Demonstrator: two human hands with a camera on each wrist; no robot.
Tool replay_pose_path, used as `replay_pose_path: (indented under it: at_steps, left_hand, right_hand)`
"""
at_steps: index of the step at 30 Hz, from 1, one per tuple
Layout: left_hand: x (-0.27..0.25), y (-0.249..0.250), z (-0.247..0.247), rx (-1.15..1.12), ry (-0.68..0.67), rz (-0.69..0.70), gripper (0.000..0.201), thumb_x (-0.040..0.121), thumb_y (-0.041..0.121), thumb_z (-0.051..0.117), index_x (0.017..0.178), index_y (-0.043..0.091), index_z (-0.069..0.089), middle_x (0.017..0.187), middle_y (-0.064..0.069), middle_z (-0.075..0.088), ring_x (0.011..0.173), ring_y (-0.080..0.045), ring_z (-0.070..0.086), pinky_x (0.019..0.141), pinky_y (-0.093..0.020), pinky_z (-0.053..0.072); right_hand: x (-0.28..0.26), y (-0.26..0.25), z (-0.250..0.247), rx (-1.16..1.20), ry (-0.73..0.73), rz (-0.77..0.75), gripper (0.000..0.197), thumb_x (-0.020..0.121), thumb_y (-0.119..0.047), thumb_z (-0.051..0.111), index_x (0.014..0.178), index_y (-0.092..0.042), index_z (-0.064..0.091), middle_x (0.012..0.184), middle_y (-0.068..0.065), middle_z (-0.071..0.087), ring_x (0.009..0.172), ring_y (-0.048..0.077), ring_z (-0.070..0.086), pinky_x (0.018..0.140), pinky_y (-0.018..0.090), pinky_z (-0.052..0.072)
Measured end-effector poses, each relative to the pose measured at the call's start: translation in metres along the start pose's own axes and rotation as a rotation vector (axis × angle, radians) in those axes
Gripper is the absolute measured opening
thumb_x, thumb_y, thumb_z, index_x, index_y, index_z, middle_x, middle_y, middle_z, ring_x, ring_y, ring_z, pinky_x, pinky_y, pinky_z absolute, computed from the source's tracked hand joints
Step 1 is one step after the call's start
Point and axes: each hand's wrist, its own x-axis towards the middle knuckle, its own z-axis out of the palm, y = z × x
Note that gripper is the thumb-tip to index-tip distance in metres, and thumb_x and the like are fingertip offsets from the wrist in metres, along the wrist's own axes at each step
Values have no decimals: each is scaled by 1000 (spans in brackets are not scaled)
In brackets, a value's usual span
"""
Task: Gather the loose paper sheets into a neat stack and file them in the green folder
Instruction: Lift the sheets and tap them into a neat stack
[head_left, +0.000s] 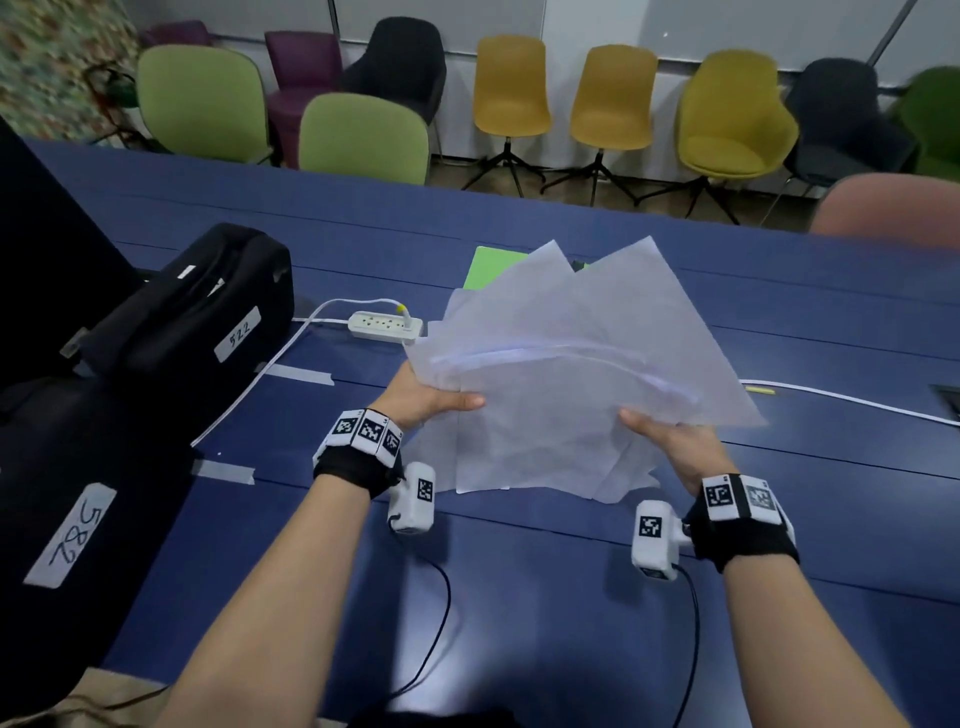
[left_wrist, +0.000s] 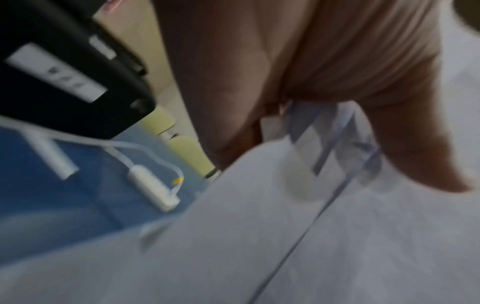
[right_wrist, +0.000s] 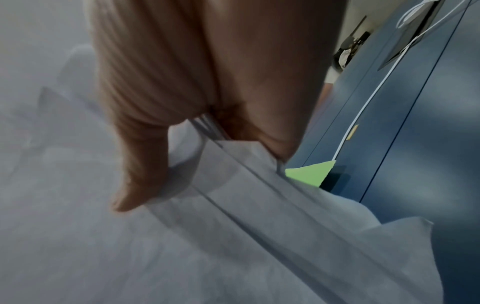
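Observation:
Several white paper sheets (head_left: 566, 374) are fanned out unevenly and held above the blue table (head_left: 519, 571). My left hand (head_left: 431, 400) grips their left edge, thumb on top. My right hand (head_left: 670, 441) grips the right side the same way. The left wrist view shows the thumb (left_wrist: 415, 160) lying on the sheets (left_wrist: 259, 246), and the right wrist view shows the other thumb (right_wrist: 140, 174) pressed on the paper (right_wrist: 182, 257). The green folder (head_left: 491, 270) lies on the table behind the sheets, mostly hidden; a corner of it (right_wrist: 309, 172) shows past my right hand.
A white power strip (head_left: 384, 326) with its cable lies left of the sheets. Black cases (head_left: 208, 306) with white labels stand along the table's left side. A white cable (head_left: 852, 400) runs across the right. Chairs (head_left: 613, 98) line the far side.

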Motion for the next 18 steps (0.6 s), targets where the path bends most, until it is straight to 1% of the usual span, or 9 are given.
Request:
replay_pose_path:
  at_steps: [2, 4, 7, 8, 10, 12, 13, 16, 18]
  left_hand:
    - [-3, -10, -1, -10, 35, -49, 60, 65, -15, 76, 118, 6, 58, 103, 1, 71, 88, -2, 70, 87, -26, 56]
    - [-8, -21, -3, -9, 46, -113, 53, 66, -13, 76, 115, 1, 61, 97, 0, 72, 85, -6, 71, 95, -33, 52]
    - [-12, -24, 3, 6, 62, -144, 52, 67, -4, 80, 115, 2, 64, 103, -2, 72, 94, -12, 68, 98, -32, 50]
    - [-11, -22, 6, 5, 82, -135, 52, 66, -1, 82, 115, 4, 65, 105, -4, 71, 97, -14, 67, 98, -31, 49]
    - [-8, -17, 13, -15, 121, -77, 50, 68, 3, 83, 114, 8, 64, 107, -4, 71, 100, -15, 67, 93, -27, 51]
    - [-9, -14, 14, -28, 161, -28, 43, 72, 3, 79, 111, 11, 62, 99, 3, 70, 91, -7, 67, 81, -14, 53]
    - [-10, -15, 12, -34, 172, -24, 40, 74, 2, 78, 110, 11, 62, 96, 4, 69, 86, -3, 66, 79, -10, 53]
    - [-12, -17, -3, -44, 157, -37, 42, 69, -2, 79, 107, 11, 66, 99, 1, 72, 89, -8, 68, 88, -26, 52]
    - [-11, -16, -13, -3, 118, -39, 44, 60, -1, 84, 98, 16, 69, 92, 4, 74, 85, -9, 69, 87, -31, 51]
  right_hand:
    - [-5, 0, -4, -26, -17, 33, 18, 75, -12, 78, 87, -15, 63, 93, -1, 67, 80, 8, 62, 63, 16, 50]
    - [-4, 7, -5, -10, -65, 42, 31, 69, -14, 83, 97, -14, 69, 104, 0, 72, 95, 15, 67, 81, 23, 53]
    - [-1, 16, 2, -8, -51, 38, 53, 56, -29, 90, 104, -17, 70, 107, -1, 73, 104, 18, 67, 96, 35, 48]
    - [-1, 13, 6, -9, -49, 38, 48, 59, -30, 88, 101, -17, 70, 108, 0, 72, 104, 19, 66, 97, 35, 48]
    - [0, 8, 10, 27, -20, 42, 26, 73, -18, 80, 95, -18, 67, 107, 4, 70, 92, 11, 67, 88, 26, 49]
    - [0, 7, 10, 59, 21, 7, 23, 80, -7, 72, 99, -14, 62, 99, 4, 67, 75, 0, 65, 72, 13, 49]
    - [-1, 9, 9, 90, 40, -8, 25, 81, -5, 71, 103, -13, 61, 98, 3, 66, 76, 2, 63, 71, 13, 49]
    - [-2, 20, 9, 100, -32, 40, 29, 74, -8, 77, 100, -13, 65, 98, -1, 68, 84, 9, 63, 71, 13, 51]
    - [0, 25, 10, 27, -94, 120, 42, 58, -26, 89, 94, -13, 72, 95, -3, 73, 88, 12, 67, 77, 18, 55]
